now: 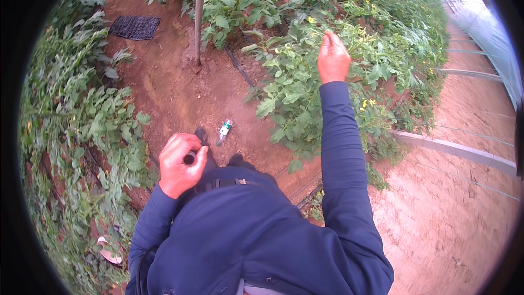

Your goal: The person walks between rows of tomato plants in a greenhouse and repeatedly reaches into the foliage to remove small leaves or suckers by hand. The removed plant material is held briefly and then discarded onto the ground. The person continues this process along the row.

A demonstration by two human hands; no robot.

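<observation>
My left hand [180, 166] is curled around a small open-topped container [189, 158], whose dark round mouth faces up in front of my waist. Farther out, my right hand [334, 58] is stretched over a leafy tomato plant [292, 94]. The thumb and fingers of that hand are brought together at the tips; whether something thin is between them is too small to tell. Yellow flowers [311, 20] grow just beyond its fingertips, and more yellow flowers [368, 103] hang lower to the right of the forearm.
A plastic bottle [224, 132] lies on the soil by my feet. A wooden post [199, 20] rises from the path, with a black mat [135, 28] to its left. Plants [94, 119] line the left. Concrete beam [454, 150], strings and plastic sheeting [483, 28] stand right.
</observation>
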